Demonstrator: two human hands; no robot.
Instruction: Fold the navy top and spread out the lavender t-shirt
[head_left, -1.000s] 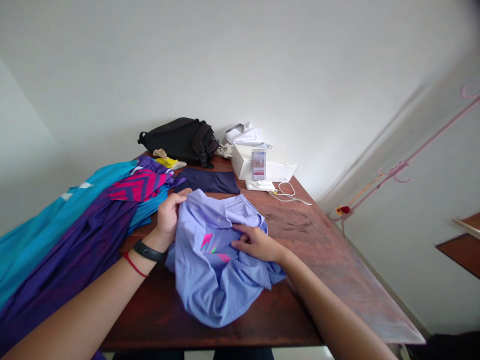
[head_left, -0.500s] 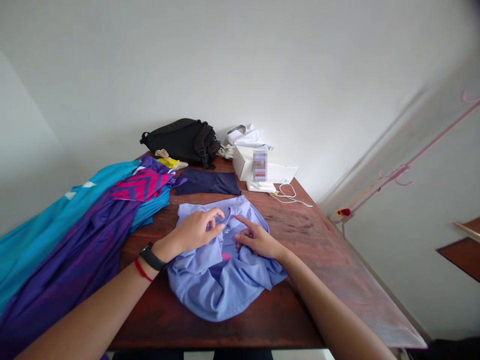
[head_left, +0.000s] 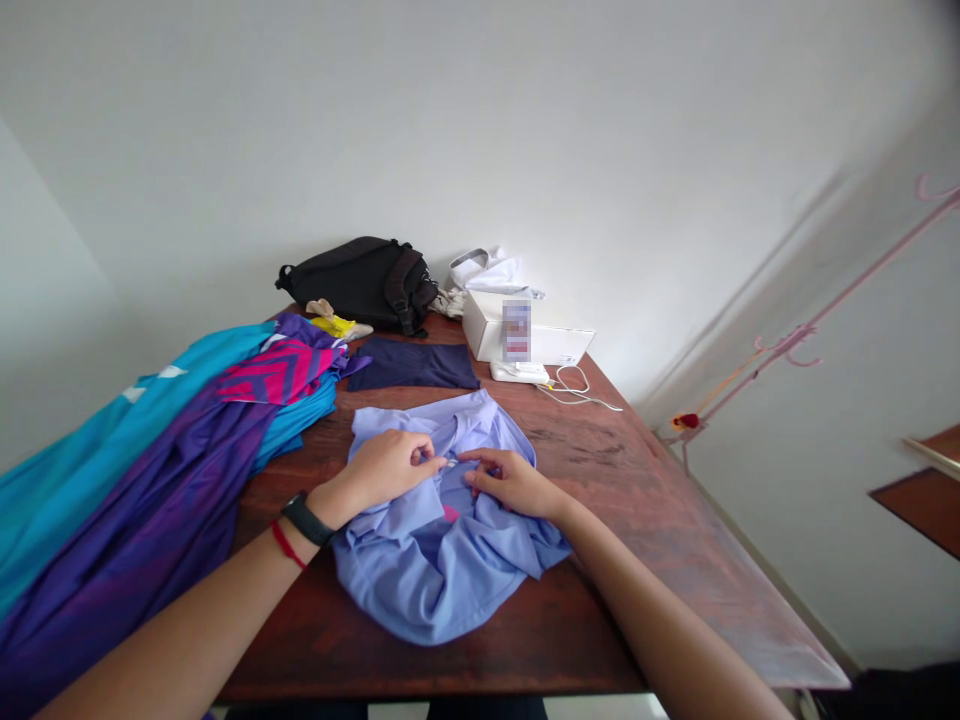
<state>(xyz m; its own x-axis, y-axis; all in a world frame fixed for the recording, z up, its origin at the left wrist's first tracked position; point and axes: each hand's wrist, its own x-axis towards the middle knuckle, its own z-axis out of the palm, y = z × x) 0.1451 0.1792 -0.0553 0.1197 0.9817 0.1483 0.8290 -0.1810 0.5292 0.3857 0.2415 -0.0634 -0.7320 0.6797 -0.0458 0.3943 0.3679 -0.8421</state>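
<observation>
Both hands point(head_left: 386, 468) touch the lavender garment point(head_left: 442, 600) (rumpled).

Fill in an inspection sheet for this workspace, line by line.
Surface: reddish-brown wooden table.
Job's things: lavender shirt, rumpled on the table, a bit of pink print showing.
Clutter: blue and purple clothes along the left; dark navy cloth lying flat beyond the shirt; black bag and white box at the back.
Hands: left hand and right hand at the shirt's upper part, fingertips near a small white mark; whether the left pinches fabric is unclear.
Cables: white cable, loosely looped near the box.
Surroundings: pale wall behind; pink hooked rack at right.
</observation>
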